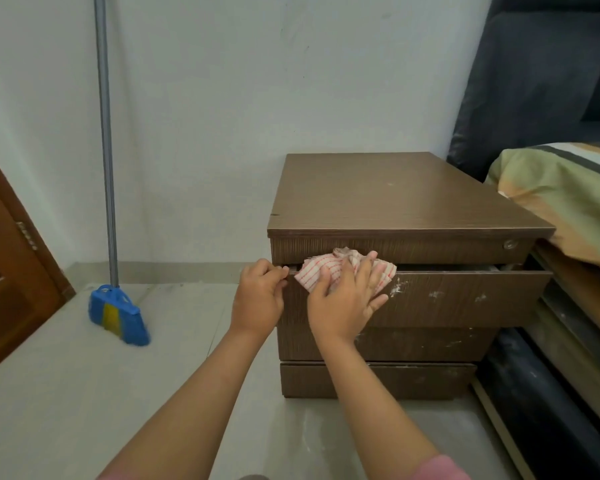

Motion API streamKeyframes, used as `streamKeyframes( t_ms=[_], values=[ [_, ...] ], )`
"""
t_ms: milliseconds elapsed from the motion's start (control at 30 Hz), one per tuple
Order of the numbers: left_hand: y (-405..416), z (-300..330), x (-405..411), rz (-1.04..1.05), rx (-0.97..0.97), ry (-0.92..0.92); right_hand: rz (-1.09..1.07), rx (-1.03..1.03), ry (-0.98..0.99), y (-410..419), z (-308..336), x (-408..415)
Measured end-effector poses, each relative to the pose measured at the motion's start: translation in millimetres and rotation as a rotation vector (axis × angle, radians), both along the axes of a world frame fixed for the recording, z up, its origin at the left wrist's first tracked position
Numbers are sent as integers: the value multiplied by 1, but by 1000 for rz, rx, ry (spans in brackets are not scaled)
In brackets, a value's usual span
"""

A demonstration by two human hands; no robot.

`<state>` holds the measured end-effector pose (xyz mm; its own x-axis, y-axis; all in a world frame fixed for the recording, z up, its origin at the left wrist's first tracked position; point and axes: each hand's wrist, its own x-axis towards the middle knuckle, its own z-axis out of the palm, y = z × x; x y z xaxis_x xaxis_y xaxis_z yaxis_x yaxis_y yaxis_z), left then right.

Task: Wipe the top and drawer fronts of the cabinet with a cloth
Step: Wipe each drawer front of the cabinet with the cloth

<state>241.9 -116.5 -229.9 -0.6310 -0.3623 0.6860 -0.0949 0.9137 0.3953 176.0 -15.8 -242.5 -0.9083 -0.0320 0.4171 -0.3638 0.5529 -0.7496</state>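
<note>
We press our right hand (347, 299) flat, fingers spread, on a red-striped white cloth (329, 270) bunched against the upper left part of the second drawer front (465, 296) of the brown cabinet (395, 199). That drawer stands slightly pulled out, and white smudges mark its face just right of our fingertips. Our left hand (258, 296), just left of the right one, grips the drawer's left edge with curled fingers. Above both hands lies the cabinet's top; below them sit two more drawer fronts. Well left of our left hand a blue broom (118, 315) leans on the wall (222, 98). Right of our right hand lies a striped pillow (561, 199).
</note>
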Motion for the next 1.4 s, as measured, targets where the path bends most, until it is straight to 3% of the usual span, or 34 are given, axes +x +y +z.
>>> streamKeyframes(
  t_ms=[800,1067,1400],
  values=[
    [6,1,-1,88,7,-36,-283,26,-70,144,14,-105],
    [7,2,-3,82,76,4,-285,31,-70,183,13,-132],
    [10,1,-4,79,102,51,-241,-158,-36,217,1,-153]
  ],
)
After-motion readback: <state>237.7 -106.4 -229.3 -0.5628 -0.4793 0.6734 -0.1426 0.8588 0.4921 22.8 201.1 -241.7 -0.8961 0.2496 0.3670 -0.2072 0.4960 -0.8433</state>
